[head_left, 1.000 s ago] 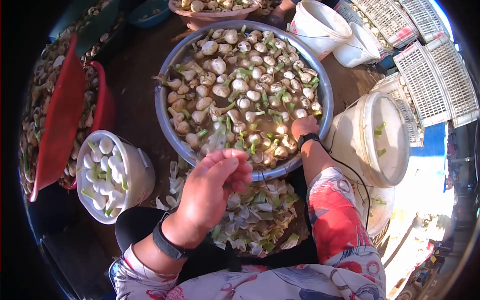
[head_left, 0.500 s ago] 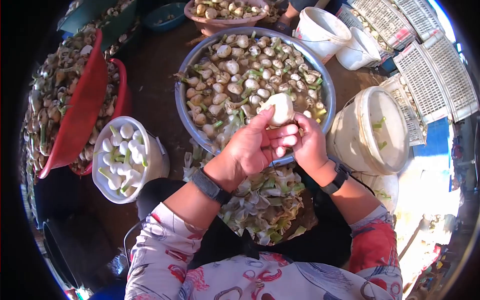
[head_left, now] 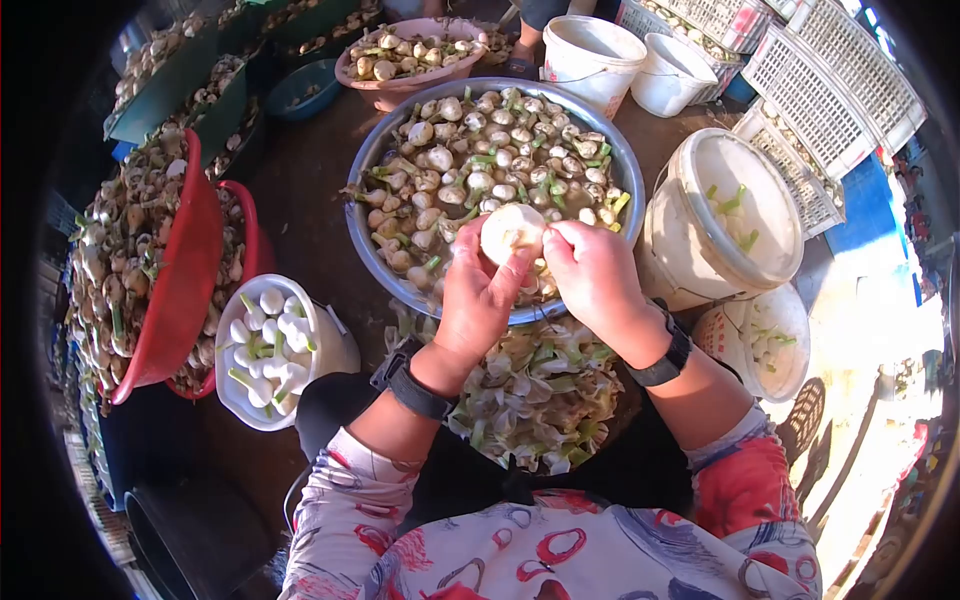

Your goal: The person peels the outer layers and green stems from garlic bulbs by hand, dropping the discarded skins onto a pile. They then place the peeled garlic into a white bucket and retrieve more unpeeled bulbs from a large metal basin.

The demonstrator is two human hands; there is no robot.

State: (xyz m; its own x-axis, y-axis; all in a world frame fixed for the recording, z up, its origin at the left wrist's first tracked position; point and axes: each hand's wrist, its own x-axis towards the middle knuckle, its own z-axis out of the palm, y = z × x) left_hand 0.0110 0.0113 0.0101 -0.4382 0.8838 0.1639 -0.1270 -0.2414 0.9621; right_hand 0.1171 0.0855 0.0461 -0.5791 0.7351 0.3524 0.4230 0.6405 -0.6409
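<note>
My left hand point(head_left: 472, 300) holds a pale, peeled-looking garlic bulb point(head_left: 508, 232), its fingers cupped round it and the thumb against its near side. My right hand point(head_left: 600, 285) is closed at the bulb's right edge, thumb and fingertips pinching there; any skin between them is too small to make out. Both hands are over the near part of a large metal basin point(head_left: 632, 180), in which many dirty garlic bulbs point(head_left: 480, 180) with short stems sit in murky water. Below my hands lies a heap of garlic skins point(head_left: 540, 400).
A white bucket point(head_left: 342, 350) of clean white bulbs stands on the left, near red basins point(head_left: 165, 290) piled with unpeeled garlic. At right are a lidded bucket point(head_left: 680, 230) and another bucket point(head_left: 715, 335), both with green-white pieces. Plastic crates point(head_left: 810, 100) and a pink basin point(head_left: 400, 92) stand farther back.
The bulb has moved left and slightly down in view and turned in my left hand. My right hand has shifted to its right edge, fingers now curled in. The whole view has also shifted.
</note>
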